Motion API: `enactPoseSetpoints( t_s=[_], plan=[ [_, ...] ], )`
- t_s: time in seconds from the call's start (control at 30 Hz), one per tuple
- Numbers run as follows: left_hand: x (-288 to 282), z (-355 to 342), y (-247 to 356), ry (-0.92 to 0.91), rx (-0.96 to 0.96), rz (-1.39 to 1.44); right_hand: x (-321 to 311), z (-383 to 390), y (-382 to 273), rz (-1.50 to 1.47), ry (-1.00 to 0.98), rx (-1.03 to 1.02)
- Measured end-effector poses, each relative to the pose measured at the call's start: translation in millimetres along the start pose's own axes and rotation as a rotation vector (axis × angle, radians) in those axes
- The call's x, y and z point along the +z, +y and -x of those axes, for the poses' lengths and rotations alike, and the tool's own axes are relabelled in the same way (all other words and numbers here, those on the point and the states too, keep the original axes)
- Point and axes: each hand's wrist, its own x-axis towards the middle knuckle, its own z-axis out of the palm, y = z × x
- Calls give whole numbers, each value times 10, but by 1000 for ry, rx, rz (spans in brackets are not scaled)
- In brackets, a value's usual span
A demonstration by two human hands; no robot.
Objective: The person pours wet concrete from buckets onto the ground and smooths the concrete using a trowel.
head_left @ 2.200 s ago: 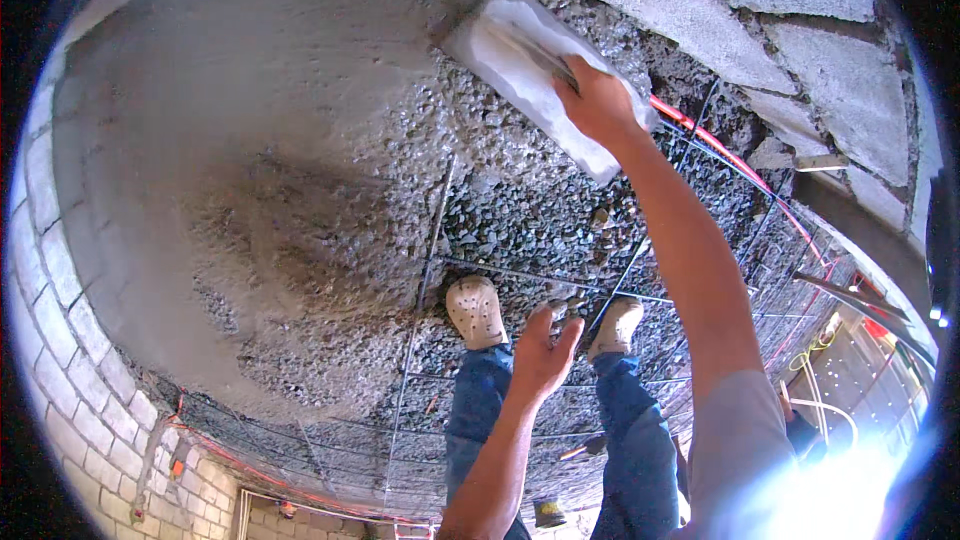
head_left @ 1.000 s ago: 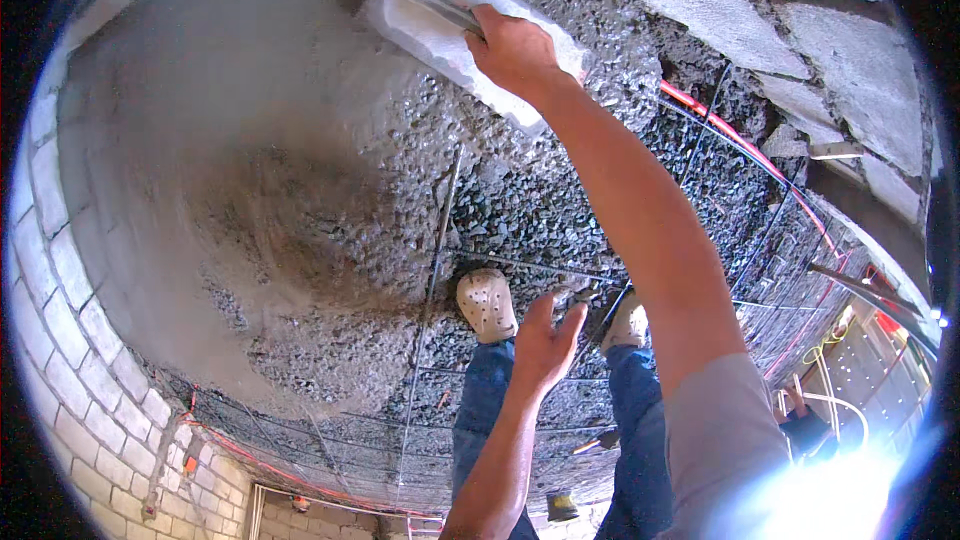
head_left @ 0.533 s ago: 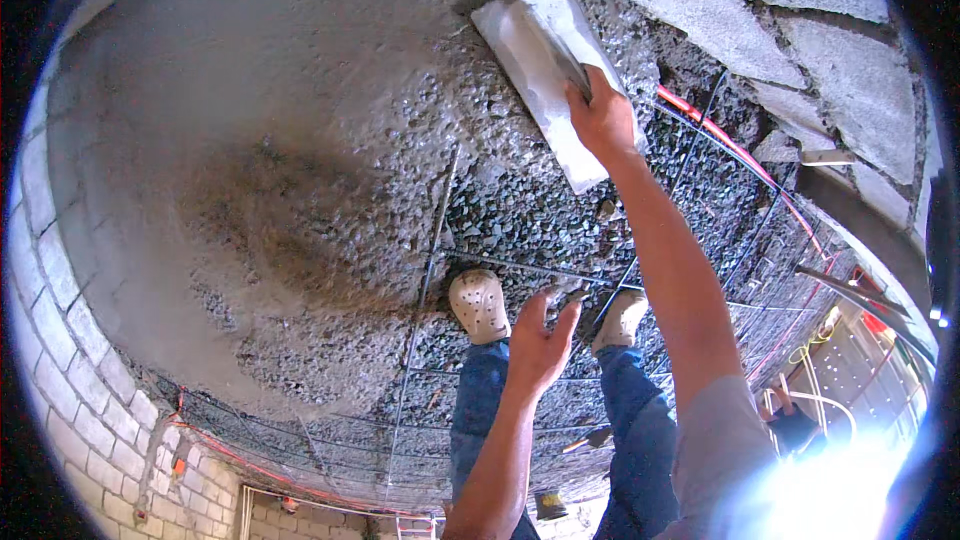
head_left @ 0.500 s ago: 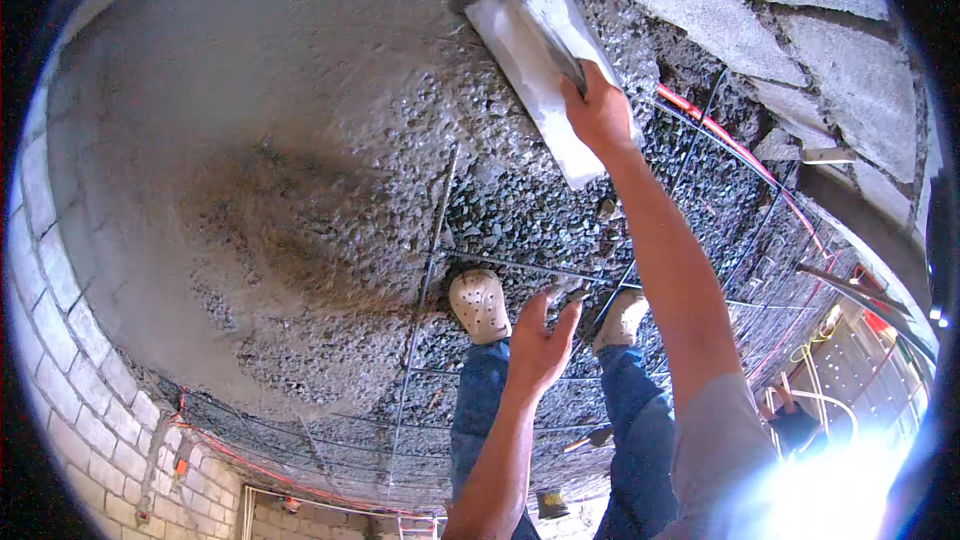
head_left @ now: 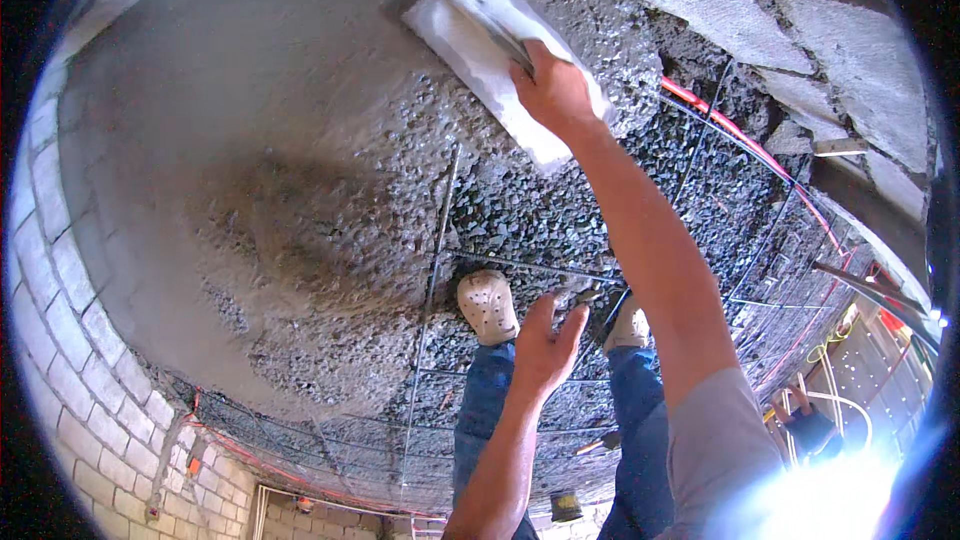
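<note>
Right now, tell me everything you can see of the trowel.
The trowel has a broad, flat rectangular blade, apparently metal, whitish with grey patches. A slim grey handle runs lengthwise on top, gripped by the right hand. It slants toward the picture's upper left, seemingly lying on wet concrete; its underside is hidden.

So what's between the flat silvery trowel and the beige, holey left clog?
Loose dark grey gravel and a thin, straight metal bar lie there, shown in the head view.

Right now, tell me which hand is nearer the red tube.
Right. The right hand grips the trowel, left of the upper end of the red tube; the left hand hangs farther off, below and left of it in the picture.
</note>
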Motion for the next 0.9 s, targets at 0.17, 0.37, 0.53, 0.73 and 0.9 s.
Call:
enactPoseSetpoints(
  t_s=[0.17,0.37,0.53,0.73,0.9],
  plan=[
    [-111,10,15,-10,21,1,101,-101,-177,-13,33,46],
    [-129,21,21,-13,8,45,55,-390,-143,88,-39,4],
    [-92,4,-28,34,34,27,74,-532,-263,94,-81,-23],
    [-80,14,-153,28,4,50,-69,-208,-48,132,-137,78],
    [-74,9,-36,41,-3,15,-22,-149,-87,57,-45,1]
  ],
)
